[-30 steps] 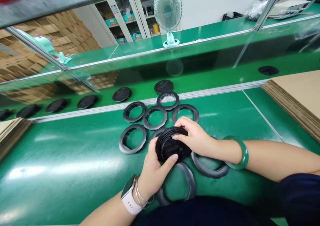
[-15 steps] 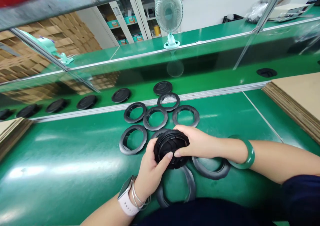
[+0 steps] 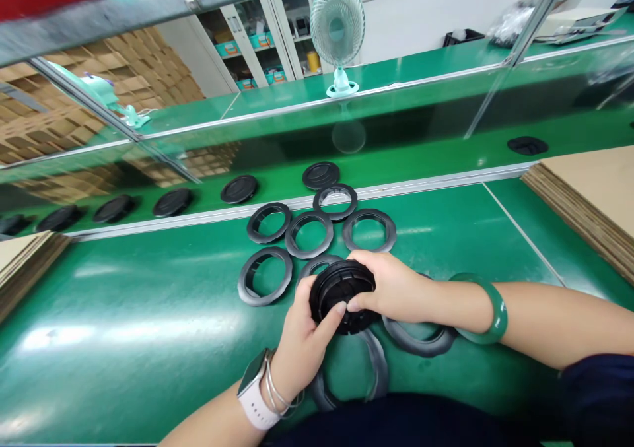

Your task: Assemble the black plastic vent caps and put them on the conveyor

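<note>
Between my two hands is a round black plastic part [image 3: 341,292] with a ribbed, recessed inside, held tilted over the green table. My left hand [image 3: 310,328] grips its left edge, thumb pressed on the inner face. From the right, my right hand [image 3: 391,288] wraps the rim, its thumb tip close to the left one. The fingers beneath the part are hidden. Several dark rings lie around: one ring [image 3: 379,368] below my hands, another ring [image 3: 421,341] under my right wrist, and a ring [image 3: 266,276] to the left. One ring [image 3: 317,262] is partly covered by the held part.
Round black parts [image 3: 239,189] sit in a spaced row on the green strip [image 3: 277,179] behind a metal rail. Cardboard stacks stand at the right [image 3: 589,196] and left [image 3: 30,262]. A mint fan [image 3: 337,31] stands on the bench beyond the clear partition.
Both hands and the round black part have shifted very slightly to the right in view. The grip looks the same, and the rings lie as before.
</note>
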### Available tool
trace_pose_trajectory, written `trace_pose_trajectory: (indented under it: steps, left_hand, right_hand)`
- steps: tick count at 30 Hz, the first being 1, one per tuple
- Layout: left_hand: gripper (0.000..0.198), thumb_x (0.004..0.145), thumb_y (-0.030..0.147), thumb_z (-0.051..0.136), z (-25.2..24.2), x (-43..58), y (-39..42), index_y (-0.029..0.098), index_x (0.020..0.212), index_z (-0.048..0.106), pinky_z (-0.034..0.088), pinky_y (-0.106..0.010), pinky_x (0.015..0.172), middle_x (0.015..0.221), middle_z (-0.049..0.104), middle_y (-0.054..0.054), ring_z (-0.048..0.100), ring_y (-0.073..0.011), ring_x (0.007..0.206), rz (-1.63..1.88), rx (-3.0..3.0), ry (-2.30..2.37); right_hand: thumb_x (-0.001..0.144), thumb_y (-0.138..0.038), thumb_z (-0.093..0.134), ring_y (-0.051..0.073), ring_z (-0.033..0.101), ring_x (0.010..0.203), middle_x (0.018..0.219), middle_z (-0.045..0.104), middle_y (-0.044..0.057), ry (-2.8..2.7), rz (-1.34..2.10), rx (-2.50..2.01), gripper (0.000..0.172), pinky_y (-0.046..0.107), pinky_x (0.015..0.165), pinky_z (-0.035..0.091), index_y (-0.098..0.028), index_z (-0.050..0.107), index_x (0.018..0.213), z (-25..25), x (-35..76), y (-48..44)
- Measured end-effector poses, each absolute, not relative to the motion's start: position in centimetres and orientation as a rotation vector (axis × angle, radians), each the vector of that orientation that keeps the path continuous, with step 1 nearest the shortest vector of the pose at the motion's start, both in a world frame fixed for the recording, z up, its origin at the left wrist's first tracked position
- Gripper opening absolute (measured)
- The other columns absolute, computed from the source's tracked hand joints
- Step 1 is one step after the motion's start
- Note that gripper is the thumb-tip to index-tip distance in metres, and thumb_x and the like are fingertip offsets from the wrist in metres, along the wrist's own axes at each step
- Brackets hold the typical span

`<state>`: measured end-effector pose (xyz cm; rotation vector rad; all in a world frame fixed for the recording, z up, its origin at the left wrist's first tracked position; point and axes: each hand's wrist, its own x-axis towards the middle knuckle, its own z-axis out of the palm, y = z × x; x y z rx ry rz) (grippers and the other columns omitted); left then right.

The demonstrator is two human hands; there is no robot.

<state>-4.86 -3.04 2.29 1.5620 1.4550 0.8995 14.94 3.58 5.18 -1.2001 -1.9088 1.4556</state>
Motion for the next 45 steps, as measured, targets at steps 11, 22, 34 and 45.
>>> trace_pose_trajectory:
  steps: [11,22,34,45]
  left_hand:
    - [0.031,0.092,0.037,0.063,2.6,-4.7,-2.6,0.024,0.119,0.054,0.045,-0.033,0.099,0.119,0.065,-0.003,0.058,-0.0223,0.115,0.939,1.337,1.384]
    - [0.029,0.098,0.041,0.053,3.4,-6.3,-0.9,0.019,0.117,0.050,0.053,-0.029,0.066,0.092,0.073,-0.006,0.070,-0.0184,0.075,1.111,1.273,1.242]
    - [0.021,0.095,0.035,0.057,4.4,-5.2,1.3,0.019,0.107,0.062,0.055,-0.033,0.080,0.099,0.073,-0.007,0.070,-0.0198,0.087,0.950,1.657,1.434]
    - [0.032,0.073,-0.002,0.053,4.1,-0.5,14.1,0.010,0.094,0.074,0.046,-0.048,0.100,0.092,0.074,-0.017,0.066,-0.0331,0.102,0.535,2.474,1.590]
  right_hand:
    - [0.059,-0.023,0.089,0.026,0.064,0.095,0.100,0.069,0.004,-1.761,1.764,-1.097,0.048,0.037,0.082,0.052,-0.016,0.063,0.098,3.5,14.7,5.2]
    - [0.081,-0.038,0.067,0.036,0.049,0.125,0.133,0.057,0.015,-1.582,0.160,-1.537,0.056,0.055,0.108,0.035,-0.016,0.055,0.132,1.5,28.3,19.5]
    - [0.093,-0.040,0.056,0.031,0.028,0.145,0.146,0.049,0.011,-2.133,-0.154,-1.714,0.046,0.058,0.117,0.020,-0.018,0.061,0.133,-4.5,29.7,22.8]
    - [0.087,-0.024,0.067,0.033,0.032,0.143,0.145,0.051,0.013,-2.046,0.074,-1.679,0.041,0.054,0.119,0.021,-0.013,0.065,0.127,-3.4,29.5,22.5]
